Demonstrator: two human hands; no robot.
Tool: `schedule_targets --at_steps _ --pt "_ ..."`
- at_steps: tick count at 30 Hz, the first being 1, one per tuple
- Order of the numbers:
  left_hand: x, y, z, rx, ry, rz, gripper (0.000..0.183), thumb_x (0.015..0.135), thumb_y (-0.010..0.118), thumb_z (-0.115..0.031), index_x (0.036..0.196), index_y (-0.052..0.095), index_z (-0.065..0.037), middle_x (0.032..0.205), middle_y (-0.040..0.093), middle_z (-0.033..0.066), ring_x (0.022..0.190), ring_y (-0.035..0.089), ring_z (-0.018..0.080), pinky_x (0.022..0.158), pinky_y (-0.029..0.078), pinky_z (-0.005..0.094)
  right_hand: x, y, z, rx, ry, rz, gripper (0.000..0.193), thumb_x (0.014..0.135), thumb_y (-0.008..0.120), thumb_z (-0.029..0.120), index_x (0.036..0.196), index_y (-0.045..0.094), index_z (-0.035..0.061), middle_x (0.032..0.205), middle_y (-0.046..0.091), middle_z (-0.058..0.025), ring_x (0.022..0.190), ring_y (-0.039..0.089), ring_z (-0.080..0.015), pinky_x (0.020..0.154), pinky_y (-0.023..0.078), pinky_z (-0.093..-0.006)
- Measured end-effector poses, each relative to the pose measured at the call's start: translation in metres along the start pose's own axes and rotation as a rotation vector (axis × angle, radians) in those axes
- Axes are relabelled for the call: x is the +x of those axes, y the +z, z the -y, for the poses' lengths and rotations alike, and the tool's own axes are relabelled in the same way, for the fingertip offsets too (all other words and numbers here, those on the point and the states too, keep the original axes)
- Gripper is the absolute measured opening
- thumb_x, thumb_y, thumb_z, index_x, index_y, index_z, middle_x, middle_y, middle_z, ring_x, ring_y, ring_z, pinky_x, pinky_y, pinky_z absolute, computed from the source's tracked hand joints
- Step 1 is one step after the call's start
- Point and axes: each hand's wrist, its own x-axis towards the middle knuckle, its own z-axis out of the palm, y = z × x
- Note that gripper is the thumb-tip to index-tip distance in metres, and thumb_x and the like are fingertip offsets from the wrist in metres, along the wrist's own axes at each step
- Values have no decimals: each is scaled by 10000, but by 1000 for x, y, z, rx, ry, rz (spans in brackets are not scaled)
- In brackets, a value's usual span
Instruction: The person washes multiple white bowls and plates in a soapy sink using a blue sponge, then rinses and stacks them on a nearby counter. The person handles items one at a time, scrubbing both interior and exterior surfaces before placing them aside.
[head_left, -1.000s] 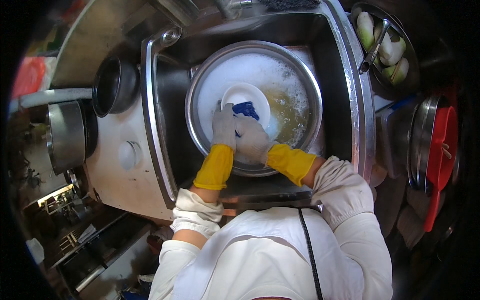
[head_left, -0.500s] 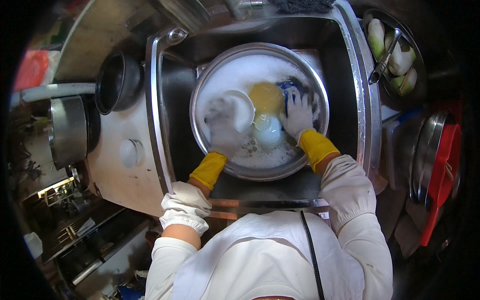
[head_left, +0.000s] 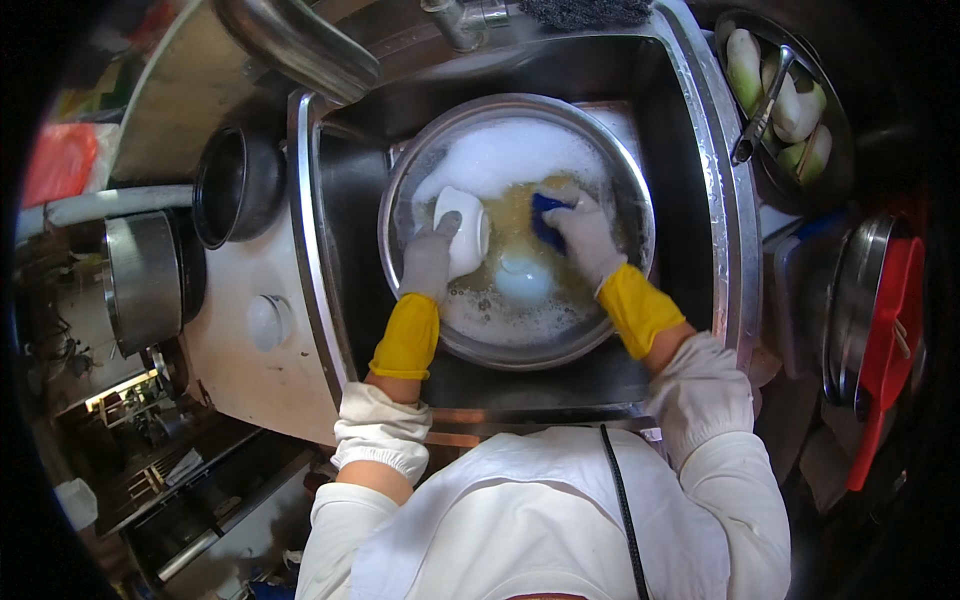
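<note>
A round metal basin of soapy water stands in the sink. My left hand, in a white glove with a yellow cuff, grips a white bowl tilted on its side over the water. My right hand, gloved alike, is closed on a dark blue scrubbing cloth a short way to the bowl's right. Between and below the hands, a pale rounded dish lies in the water, partly covered by it. White foam floats along the far side.
The sink's metal rim surrounds the basin, with a faucet behind. A black bowl, a pot and a small white bowl stand left. On the right are a pan of peeled vegetables and a red strainer.
The white bowl has turned from facing up onto its side in my left hand. My right hand has drawn the blue cloth left, toward the bowl. Foam has shifted, baring more murky water.
</note>
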Motion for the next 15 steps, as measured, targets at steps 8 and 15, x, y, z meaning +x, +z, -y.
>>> schedule_targets --at_steps 8,15 --pt "-45 3 -14 47 595 86 383 1035 607 -137 1386 571 12 1261 667 124 1060 694 214 981 559 339 -50 90 64 -1089 -950 117 460 973 638 327 1366 658 89 1324 674 -182 1279 624 -294 1090 493 -384" --pt "-75 -4 -24 -613 -61 241 407 1019 658 -226 1343 620 18 1216 709 124 1079 687 207 973 557 319 -9 82 91 87 256 113 532 982 637 401 1302 631 -24 1096 691 -200 1084 678 -295 948 556 -436"
